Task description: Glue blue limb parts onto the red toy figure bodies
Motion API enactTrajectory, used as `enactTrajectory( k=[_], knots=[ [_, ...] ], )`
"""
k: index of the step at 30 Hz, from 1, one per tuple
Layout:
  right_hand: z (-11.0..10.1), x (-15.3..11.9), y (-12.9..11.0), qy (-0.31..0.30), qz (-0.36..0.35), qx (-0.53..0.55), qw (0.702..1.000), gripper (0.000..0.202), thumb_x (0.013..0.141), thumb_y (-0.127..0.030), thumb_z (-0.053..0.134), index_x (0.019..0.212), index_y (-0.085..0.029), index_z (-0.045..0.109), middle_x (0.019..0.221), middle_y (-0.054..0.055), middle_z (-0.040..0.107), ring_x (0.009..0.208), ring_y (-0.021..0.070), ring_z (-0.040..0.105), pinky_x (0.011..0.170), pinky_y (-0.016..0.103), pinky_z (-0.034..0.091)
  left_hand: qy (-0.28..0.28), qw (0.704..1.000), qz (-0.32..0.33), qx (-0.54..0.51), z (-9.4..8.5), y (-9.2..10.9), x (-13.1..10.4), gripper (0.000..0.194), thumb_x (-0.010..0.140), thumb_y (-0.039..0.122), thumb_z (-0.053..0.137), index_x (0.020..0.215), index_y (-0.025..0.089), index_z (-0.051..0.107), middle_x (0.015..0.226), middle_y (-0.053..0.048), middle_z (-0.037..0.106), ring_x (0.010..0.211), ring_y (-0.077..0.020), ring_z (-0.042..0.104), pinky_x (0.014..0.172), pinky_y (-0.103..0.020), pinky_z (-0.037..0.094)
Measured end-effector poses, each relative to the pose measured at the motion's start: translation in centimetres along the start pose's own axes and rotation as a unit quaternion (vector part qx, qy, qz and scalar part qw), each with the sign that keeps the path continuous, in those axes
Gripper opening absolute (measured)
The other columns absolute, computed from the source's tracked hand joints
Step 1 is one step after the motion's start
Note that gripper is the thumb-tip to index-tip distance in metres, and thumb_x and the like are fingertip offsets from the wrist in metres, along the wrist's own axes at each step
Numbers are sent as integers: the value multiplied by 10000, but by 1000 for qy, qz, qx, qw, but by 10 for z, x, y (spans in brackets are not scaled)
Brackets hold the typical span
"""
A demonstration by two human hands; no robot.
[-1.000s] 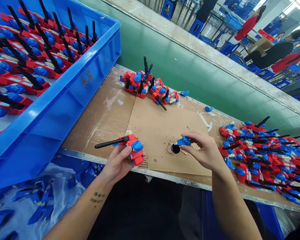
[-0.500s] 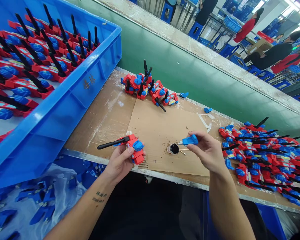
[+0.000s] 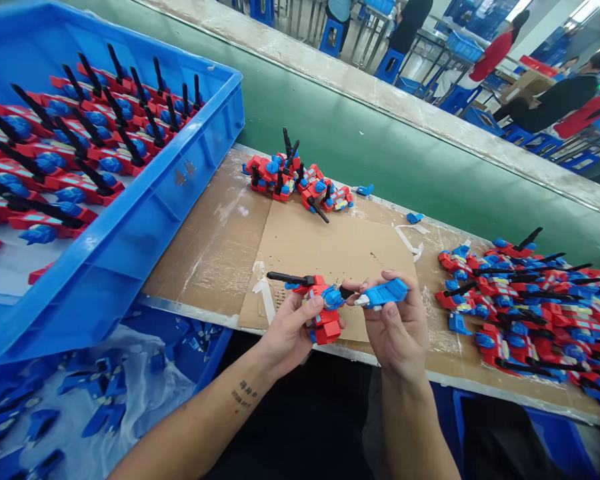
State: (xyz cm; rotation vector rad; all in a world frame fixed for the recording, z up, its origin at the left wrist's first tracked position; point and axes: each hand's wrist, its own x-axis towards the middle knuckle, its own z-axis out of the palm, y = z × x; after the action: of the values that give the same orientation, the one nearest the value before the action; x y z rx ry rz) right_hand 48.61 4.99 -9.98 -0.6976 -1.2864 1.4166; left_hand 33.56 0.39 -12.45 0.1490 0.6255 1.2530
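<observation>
I have both hands near the lower centre of the frame, over the front edge of the table (image 3: 195, 260). The left hand (image 3: 289, 333) has its grip clamped on a red and blue figure (image 3: 326, 325), thumb across the front, with the figure's black barrel (image 3: 287, 277) pointing to the left. The right hand (image 3: 400, 337) pinches a blue part (image 3: 384, 293) between thumb and fingers; its white tip faces the figure, just beside it and apart from it.

Beyond my hands lies a cardboard sheet (image 3: 330, 240). A small cluster (image 3: 300, 180) of figures sits at upper centre, and a larger pile (image 3: 535, 303) fills the right side. Upper left, a blue crate (image 3: 200, 143) holds rows of figures with barrels upright or leaning. More blue parts (image 3: 100, 387) lie on plastic at lower left.
</observation>
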Motion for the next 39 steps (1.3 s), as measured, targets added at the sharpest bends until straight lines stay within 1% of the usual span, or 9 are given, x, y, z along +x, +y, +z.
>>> enactTrajectory(
  k=[7,10,12,15,20,24,27,29,39],
  knots=[
    [2,-7,-4,45,-33,18,998,237,970,-324,654,1203,-299,618,1002,23,670,1024,241,725,777,354,621,52,997,29,-51,-6,3,-7,547,580,368,983,906,162,595,857,-26,717,760,-171,722,654,-238,586],
    [5,-11,-9,81,-47,14,996,229,958,-336,665,1177,-288,622,968,31,670,986,249,728,703,344,616,93,989,90,-74,-12,13,-13,471,706,321,905,1054,217,605,953,-34,741,912,-214,741,804,-322,616],
    [7,-12,-11,100,-50,11,994,224,946,-338,680,1155,-276,629,947,32,670,956,239,729,692,329,606,76,984,133,-92,-15,22,-17,448,787,308,798,1182,251,595,1090,-66,737,1078,-269,712,898,-398,606],
    [9,-12,-12,120,-49,24,991,213,940,-325,692,1134,-257,638,946,27,673,916,204,728,697,293,593,10,984,156,-87,-21,31,-22,539,732,232,730,1255,246,602,1244,-105,696,1261,-322,614,987,-431,568],
    [14,-10,-17,127,-41,36,990,216,943,-313,690,1141,-239,641,950,29,687,926,206,733,708,294,604,-28,975,215,49,-39,32,-22,498,792,266,793,1257,322,626,1341,-69,639,1250,-266,619,975,-371,561],
    [28,-16,-23,120,-56,-2,991,208,962,-284,667,1162,-238,639,976,29,680,990,245,741,769,340,626,-14,897,379,228,-55,33,-14,698,598,357,970,1220,324,655,1173,-45,644,1044,-202,662,863,-296,578],
    [45,-25,-19,80,-44,-54,994,242,968,-259,661,1206,-265,615,1017,25,688,1039,241,735,842,350,625,28,789,487,374,-55,33,-11,581,558,400,985,1044,236,712,1010,-46,606,974,-201,623,845,-324,573],
    [55,-28,-14,43,-38,-85,995,260,981,-257,640,1234,-280,585,1048,34,709,1078,236,725,875,354,622,64,743,532,401,-50,30,-12,492,586,385,974,941,207,685,942,-35,579,925,-192,605,796,-328,575],
    [63,-25,6,-3,-61,-133,989,278,974,-188,618,1230,-272,549,1098,49,731,1078,205,723,921,328,614,129,723,554,392,-36,22,-20,404,638,232,930,885,205,611,906,-20,550,847,-188,613,710,-325,553]
  ],
)
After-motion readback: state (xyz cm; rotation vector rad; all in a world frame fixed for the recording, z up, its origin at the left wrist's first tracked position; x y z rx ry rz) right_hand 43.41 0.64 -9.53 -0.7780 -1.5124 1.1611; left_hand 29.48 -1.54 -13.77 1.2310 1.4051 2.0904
